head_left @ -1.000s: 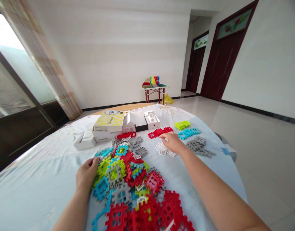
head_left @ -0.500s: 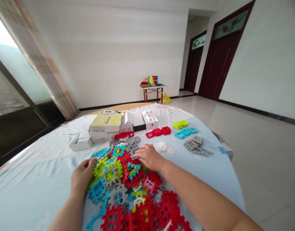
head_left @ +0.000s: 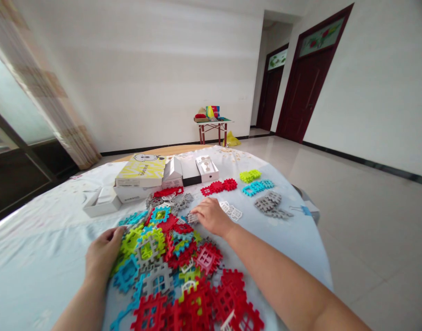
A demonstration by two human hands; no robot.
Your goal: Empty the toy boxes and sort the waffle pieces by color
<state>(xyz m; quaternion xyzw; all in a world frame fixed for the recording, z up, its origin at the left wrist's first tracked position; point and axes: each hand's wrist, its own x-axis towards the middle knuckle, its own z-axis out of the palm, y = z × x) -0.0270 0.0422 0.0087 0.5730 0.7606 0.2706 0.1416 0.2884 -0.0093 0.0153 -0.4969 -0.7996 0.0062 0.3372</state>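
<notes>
A heap of interlocking plastic building pieces in red, green, blue and grey (head_left: 157,278) lies on the table between my hands. My right hand (head_left: 213,215) is over the heap's far right side, its fingers closed on a small white lattice window piece (head_left: 193,218). At the left edge of the heap rests my left hand (head_left: 105,250), fingers curled in by the green pieces (head_left: 131,241); whatever they hold is hidden. Several white lattice pieces (head_left: 231,210) lie just beyond my right hand.
Sorted groups lie at the right: grey pieces (head_left: 270,204), blue pieces (head_left: 258,187), green pieces (head_left: 250,175) and a red row (head_left: 218,186). A yellow box (head_left: 142,171) and white boxes (head_left: 102,200) stand at the back left. The tablecloth (head_left: 299,248) is pale blue.
My right hand has lifted slightly from the heap with the white window piece in its fingers. My left hand stays by the heap's left edge. The whole view has shifted a little.
</notes>
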